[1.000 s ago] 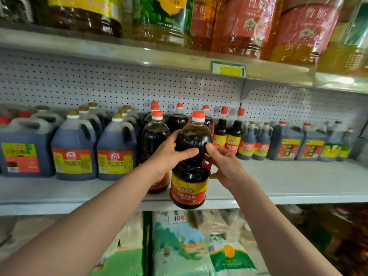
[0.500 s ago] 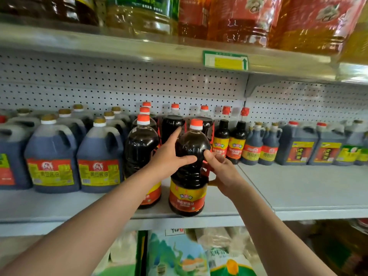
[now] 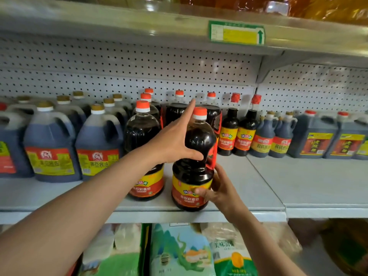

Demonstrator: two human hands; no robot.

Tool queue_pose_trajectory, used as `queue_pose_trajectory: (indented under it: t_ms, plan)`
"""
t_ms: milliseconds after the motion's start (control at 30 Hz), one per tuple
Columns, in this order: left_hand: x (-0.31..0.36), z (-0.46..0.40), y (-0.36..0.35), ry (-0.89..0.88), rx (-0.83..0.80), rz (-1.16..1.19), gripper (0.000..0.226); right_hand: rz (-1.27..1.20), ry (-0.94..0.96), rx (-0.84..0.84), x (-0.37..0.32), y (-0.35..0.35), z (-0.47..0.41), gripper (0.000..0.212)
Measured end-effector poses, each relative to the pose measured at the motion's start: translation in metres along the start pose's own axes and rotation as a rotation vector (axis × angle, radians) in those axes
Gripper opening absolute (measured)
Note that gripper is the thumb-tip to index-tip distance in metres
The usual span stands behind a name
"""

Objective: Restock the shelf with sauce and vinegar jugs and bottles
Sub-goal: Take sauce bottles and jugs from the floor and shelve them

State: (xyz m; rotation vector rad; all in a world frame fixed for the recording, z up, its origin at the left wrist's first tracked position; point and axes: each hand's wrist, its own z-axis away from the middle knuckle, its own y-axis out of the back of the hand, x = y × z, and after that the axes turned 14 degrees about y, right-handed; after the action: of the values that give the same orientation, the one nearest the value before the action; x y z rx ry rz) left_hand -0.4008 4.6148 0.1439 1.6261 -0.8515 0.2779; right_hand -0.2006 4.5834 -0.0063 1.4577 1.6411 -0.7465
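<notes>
A dark sauce bottle [image 3: 196,148] with an orange cap and a red-and-yellow label stands upright at the front edge of the grey shelf [image 3: 264,196]. My left hand [image 3: 173,140] rests on its upper left side, fingers spread, thumb across the shoulder, forefinger pointing up. My right hand [image 3: 217,188] clasps the lower right of the bottle, thumb on the label. A matching bottle [image 3: 142,136] stands just to the left, partly hidden by my left forearm.
Blue soy-sauce jugs [image 3: 50,144] fill the shelf's left side. More sauce bottles stand behind; small bottles [image 3: 229,134] and flat jugs [image 3: 314,136] line the back right. Bare shelf lies to the front right. Oil containers sit on the shelf above, bags [image 3: 179,253] below.
The bottle came down from being held in the air onto the shelf's front edge. My right hand slid from its neck to the label. My left hand's fingers have opened out.
</notes>
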Motion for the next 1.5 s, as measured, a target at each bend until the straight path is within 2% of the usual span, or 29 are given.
queue_pose_trajectory:
  t_ms: [133,267,567,767,900,1067,1233,1367,1500]
  plan:
    - [0.005,-0.011,0.004,0.017,0.011,-0.112,0.141,-0.028,0.000,-0.009,0.009,0.003,-0.014,0.088]
    - [0.009,-0.028,0.004,0.115,0.025,-0.203,0.137,-0.018,-0.003,-0.003,0.018,0.000,-0.032,0.086]
    - [0.009,-0.062,0.004,0.292,0.067,-0.252,0.137,-0.002,-0.044,-0.013,0.030,-0.005,-0.077,0.078]
    - [0.015,-0.058,0.003,0.317,0.081,-0.262,0.137,0.174,-0.052,-0.033,0.022,-0.007,-0.078,0.082]
    - [0.024,-0.037,-0.003,0.245,0.188,-0.307,0.133,0.425,-0.097,0.011,0.004,-0.015,-0.065,0.084]
    - [0.011,0.016,-0.001,0.143,0.273,-0.124,0.114,0.648,-0.131,0.111,-0.022,-0.019,-0.026,0.080]
    - [-0.024,0.094,-0.003,0.014,0.357,-0.016,0.069,0.837,-0.168,0.121,-0.050,-0.042,0.021,0.084]
    - [-0.070,0.153,-0.017,0.056,0.276,-0.053,0.051,1.002,-0.205,0.051,-0.067,-0.068,0.067,0.079]
    - [-0.120,0.211,-0.040,0.176,0.104,-0.066,0.049,1.060,-0.279,0.024,-0.070,-0.102,0.126,0.078]
